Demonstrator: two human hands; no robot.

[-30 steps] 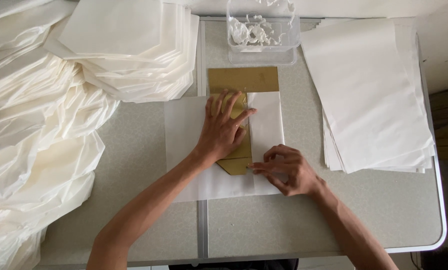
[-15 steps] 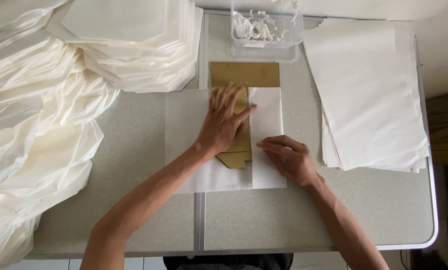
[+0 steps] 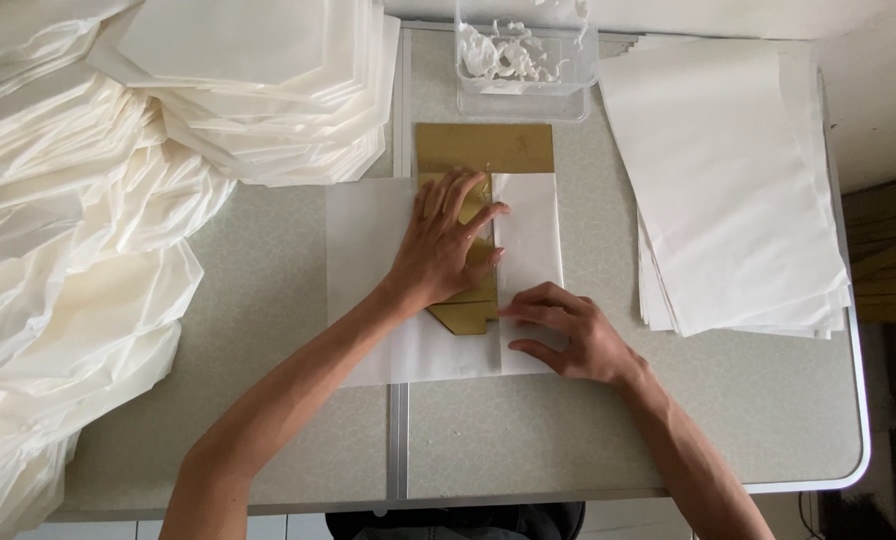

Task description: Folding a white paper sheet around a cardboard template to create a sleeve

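Left hand (image 3: 448, 245) presses flat, fingers spread, on a gold card (image 3: 483, 150) lying on a white sheet (image 3: 368, 250) at mid-table (image 3: 268, 420); right hand (image 3: 568, 335), fingers extended and gripping nothing, holds down the sheet's folded right flap beside it

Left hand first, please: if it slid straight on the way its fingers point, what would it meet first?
The left hand points up and slightly right along the brown template; past its far edge, the first thing would probably be the clear plastic box.
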